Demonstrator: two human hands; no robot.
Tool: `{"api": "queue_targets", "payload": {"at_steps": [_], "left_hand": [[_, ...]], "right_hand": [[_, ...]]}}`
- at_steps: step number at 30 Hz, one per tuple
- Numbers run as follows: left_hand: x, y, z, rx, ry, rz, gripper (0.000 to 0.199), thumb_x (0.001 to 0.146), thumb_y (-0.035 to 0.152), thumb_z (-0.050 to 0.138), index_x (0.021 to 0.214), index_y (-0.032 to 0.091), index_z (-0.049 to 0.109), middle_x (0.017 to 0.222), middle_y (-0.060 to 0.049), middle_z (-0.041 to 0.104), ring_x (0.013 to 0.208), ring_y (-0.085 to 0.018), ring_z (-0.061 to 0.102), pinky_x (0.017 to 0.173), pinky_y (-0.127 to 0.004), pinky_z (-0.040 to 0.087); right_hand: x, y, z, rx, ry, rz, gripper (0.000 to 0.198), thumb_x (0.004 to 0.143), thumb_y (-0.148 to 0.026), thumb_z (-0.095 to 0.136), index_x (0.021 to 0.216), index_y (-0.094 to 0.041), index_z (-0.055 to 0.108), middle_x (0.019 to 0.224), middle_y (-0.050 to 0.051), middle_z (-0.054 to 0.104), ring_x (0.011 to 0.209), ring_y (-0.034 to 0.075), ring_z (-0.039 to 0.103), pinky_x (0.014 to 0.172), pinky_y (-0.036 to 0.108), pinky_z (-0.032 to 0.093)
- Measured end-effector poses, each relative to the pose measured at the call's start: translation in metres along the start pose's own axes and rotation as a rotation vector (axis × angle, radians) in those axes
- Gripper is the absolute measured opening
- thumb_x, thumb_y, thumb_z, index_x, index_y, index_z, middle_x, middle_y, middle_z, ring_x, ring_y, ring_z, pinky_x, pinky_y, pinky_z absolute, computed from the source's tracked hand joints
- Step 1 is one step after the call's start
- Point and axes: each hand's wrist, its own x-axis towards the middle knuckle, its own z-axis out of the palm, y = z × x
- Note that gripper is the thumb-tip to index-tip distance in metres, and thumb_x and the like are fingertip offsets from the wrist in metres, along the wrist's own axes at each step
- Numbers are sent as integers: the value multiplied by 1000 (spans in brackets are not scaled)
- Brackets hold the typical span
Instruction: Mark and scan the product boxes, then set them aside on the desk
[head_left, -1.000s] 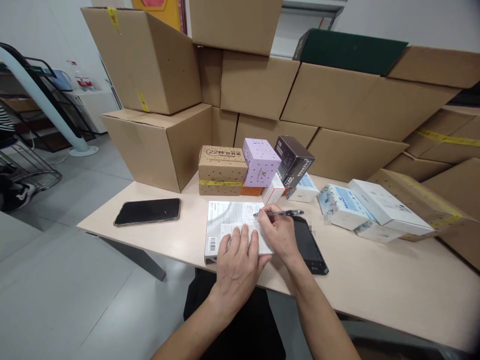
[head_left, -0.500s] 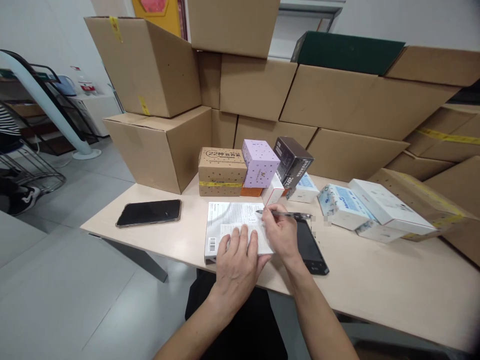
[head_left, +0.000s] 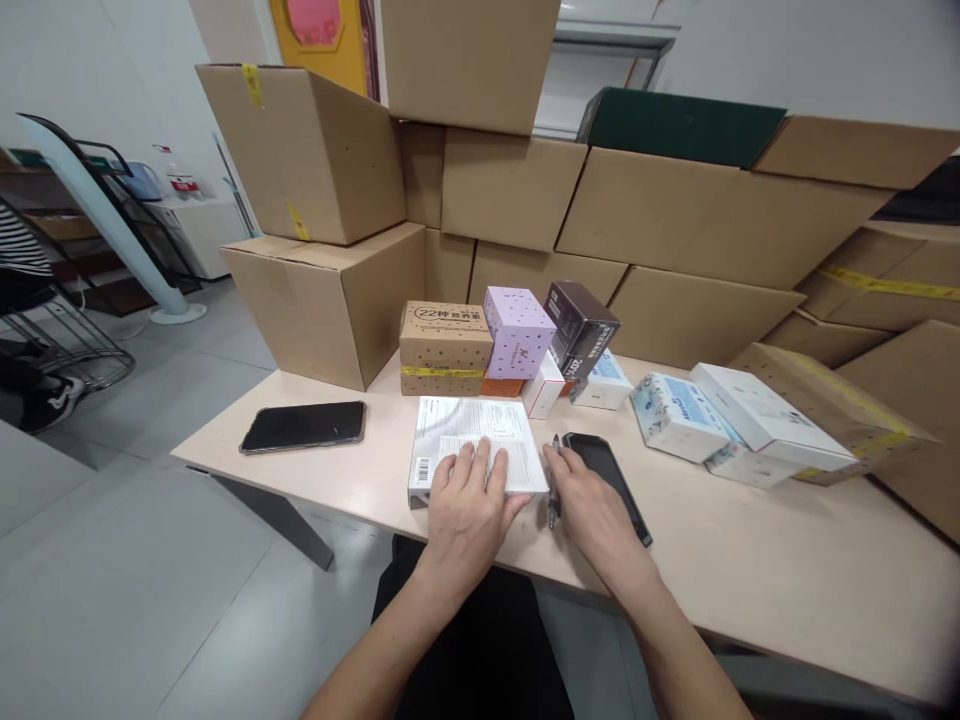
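Note:
My left hand (head_left: 469,500) lies flat with fingers spread on a white printed box (head_left: 431,430), over a sheet of small text on its top. The box rests near the table's front edge, its barcode at the lower left. Just right of it, a dark pen (head_left: 554,505) points toward me at the table surface. Curled fingers of my right hand (head_left: 592,505) are on the pen; the thumb is hidden. Partly under that hand is a black handheld device (head_left: 611,470) with a screen.
A black phone (head_left: 304,427) lies on the table at left. Small product boxes, including a purple box (head_left: 521,335) and a brown box (head_left: 446,345), stand behind the white box. White boxes (head_left: 772,415) lie at right. Large cartons (head_left: 322,310) are stacked at the back.
My right hand has moved the pen off the box top, down and to the right, turning it to point toward me. My left hand stays on the box. The view has shifted slightly.

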Motion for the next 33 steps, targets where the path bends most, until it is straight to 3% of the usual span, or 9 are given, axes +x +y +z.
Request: {"api": "queue_targets", "payload": {"at_steps": [3, 10, 12, 15, 17, 20, 25, 30, 33], "left_hand": [[0, 1, 0, -4, -10, -15, 45, 91, 45, 62, 123, 13, 63, 129, -18, 67, 115, -33, 64, 95, -47, 46], [-2, 4, -2, 7, -31, -33, 44, 91, 43, 62, 125, 14, 62, 132, -17, 65, 117, -33, 62, 97, -48, 45], [-2, 4, -2, 9, -31, -37, 45, 92, 43, 62, 126, 15, 62, 133, -17, 65, 118, -33, 62, 97, -49, 45], [-2, 4, 1, 9, -28, -38, 45, 92, 44, 61, 126, 15, 62, 132, -17, 65, 118, -34, 62, 97, -49, 45], [-1, 5, 3, 7, -27, -42, 46, 92, 45, 61, 126, 14, 62, 133, -18, 64, 119, -34, 61, 97, -48, 45], [2, 8, 5, 12, -15, -53, 47, 92, 44, 61, 126, 12, 62, 132, -19, 64, 119, -35, 61, 96, -48, 45], [2, 12, 10, -13, 29, -67, 43, 93, 40, 60, 125, 13, 63, 132, -20, 64, 119, -35, 62, 94, -47, 47], [-20, 14, 22, -183, 254, -9, 32, 87, 23, 64, 118, 20, 67, 127, -14, 68, 125, -31, 58, 103, -48, 44], [-32, 13, 26, -310, 334, 70, 36, 83, 11, 60, 117, 19, 66, 120, -13, 70, 128, -29, 56, 104, -46, 48]], "right_hand": [[10, -7, 4, -4, -99, -22, 58, 86, 1, 41, 140, -18, 50, 132, 19, 59, 80, 22, 72, 66, 30, 51], [22, -7, 10, 91, -97, -69, 58, 89, -3, 41, 143, -23, 46, 123, 14, 64, 81, 18, 71, 65, 26, 47], [15, 0, 8, 114, -29, -35, 56, 93, -7, 37, 147, -22, 42, 121, 14, 65, 86, 21, 70, 69, 28, 49], [-9, 16, 11, 171, 245, 89, 47, 101, -29, 36, 145, -17, 43, 119, 16, 66, 101, 28, 65, 84, 39, 50], [-28, 28, 18, 163, 389, 206, 61, 98, -50, 42, 145, -13, 43, 126, 22, 61, 112, 35, 58, 91, 48, 47], [-50, 38, 36, 105, 365, 387, 89, 86, -68, 52, 150, -9, 36, 136, 31, 49, 117, 45, 52, 90, 56, 45], [-55, 30, 55, 135, 234, 481, 91, 85, -66, 53, 153, -11, 32, 133, 28, 50, 115, 44, 53, 92, 56, 44], [-46, 21, 55, 159, 322, 517, 75, 89, -56, 48, 149, -12, 40, 120, 26, 56, 109, 41, 53, 88, 56, 43], [-45, 23, 58, 202, 403, 484, 72, 89, -51, 48, 146, -7, 43, 115, 27, 58, 105, 39, 54, 89, 57, 42]]}}
